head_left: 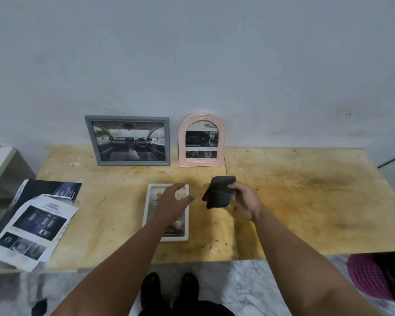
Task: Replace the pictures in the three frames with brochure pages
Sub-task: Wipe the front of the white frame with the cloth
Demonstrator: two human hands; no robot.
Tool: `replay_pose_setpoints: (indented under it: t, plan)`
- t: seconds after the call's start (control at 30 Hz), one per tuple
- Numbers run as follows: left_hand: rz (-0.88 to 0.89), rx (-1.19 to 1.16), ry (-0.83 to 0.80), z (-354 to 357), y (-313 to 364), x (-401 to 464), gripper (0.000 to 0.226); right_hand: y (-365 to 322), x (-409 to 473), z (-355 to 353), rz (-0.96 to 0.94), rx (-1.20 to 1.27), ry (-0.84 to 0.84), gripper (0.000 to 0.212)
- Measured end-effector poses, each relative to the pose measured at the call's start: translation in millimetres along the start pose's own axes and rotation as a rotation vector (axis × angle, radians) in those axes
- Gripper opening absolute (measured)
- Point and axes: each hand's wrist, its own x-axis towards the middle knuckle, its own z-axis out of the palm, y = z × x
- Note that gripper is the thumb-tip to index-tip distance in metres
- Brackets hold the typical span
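A white frame [185, 233] lies flat at the desk's [306, 201] front centre, with the left hand [172, 201] hovering over it, fingers spread and loose. Just to its right, the right hand [244, 201] grips a dark cloth [219, 192]. With the grey frame [127, 140] and pink arched frame [201, 140] standing against the wall showing brochure pages, this third frame seems in hand; next likely comes wiping or standing it.

head cam, fwd-down over table [306, 201] (wide-angle)
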Motion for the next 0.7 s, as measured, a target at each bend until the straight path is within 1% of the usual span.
replay_pose_setpoints:
  t: [0.03,0.1,0.2,0.27,0.33,0.4,0.47,0.5,0.53,0.63,0.7]
  plan:
    - [0.019,-0.037,-0.055,5,7,0,0.055,-2,-1,8,0.006,-0.015,-0.040,0.027]
    - [0.026,-0.163,-0.118,14,17,1,0.050,-6,-3,21,0.028,-0.090,-0.088,0.023]
    - [0.022,-0.259,-0.091,20,20,1,0.033,-8,-2,34,0.044,-0.142,-0.119,0.020]
    - [0.002,-0.239,-0.078,22,16,-2,0.033,-6,0,39,0.017,-0.134,-0.128,0.023]
    - [-0.020,-0.210,-0.081,23,12,-5,0.040,-3,3,41,-0.007,-0.139,-0.130,0.030]
    - [-0.049,-0.168,-0.109,22,10,-7,0.053,3,6,45,-0.021,-0.142,-0.137,0.035]
    - [-0.072,-0.128,-0.145,22,8,-9,0.067,8,9,49,-0.040,-0.148,-0.130,0.035]
    - [-0.076,-0.137,-0.147,22,8,-10,0.069,9,9,51,-0.047,-0.144,-0.124,0.035]
    - [-0.075,-0.167,-0.136,22,9,-10,0.064,11,11,52,-0.051,-0.136,-0.119,0.034]
    - [-0.105,-0.276,-0.062,18,15,-11,0.033,11,12,55,-0.050,-0.126,-0.111,0.033]
    - [-0.104,-0.270,-0.019,14,12,-9,0.020,12,12,56,-0.036,-0.149,-0.108,0.033]
